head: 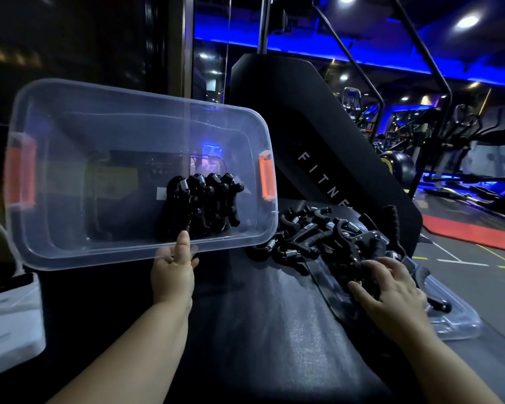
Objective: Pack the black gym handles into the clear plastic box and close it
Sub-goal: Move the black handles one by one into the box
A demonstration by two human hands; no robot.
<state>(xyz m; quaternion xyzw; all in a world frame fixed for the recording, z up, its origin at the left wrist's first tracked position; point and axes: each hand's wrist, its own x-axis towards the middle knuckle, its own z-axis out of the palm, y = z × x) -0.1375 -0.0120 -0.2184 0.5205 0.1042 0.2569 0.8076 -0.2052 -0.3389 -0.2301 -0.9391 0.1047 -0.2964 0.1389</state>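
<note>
Black handles [303, 246] blur under right hand [394, 287]; box [99, 259] half-hides left hand [174, 269] fingers

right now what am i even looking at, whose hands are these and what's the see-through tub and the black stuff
There is no machine: one picture, from a camera worn on a person's head, looking down at their bare hands. The left hand grips the near rim of a clear plastic box, tipped toward the camera, with orange latches; several black gym handles already lie inside. The right hand curls its fingers over a pile of loose handles on a dark textured surface. A clear plastic piece beside it is probably the lid.
</note>
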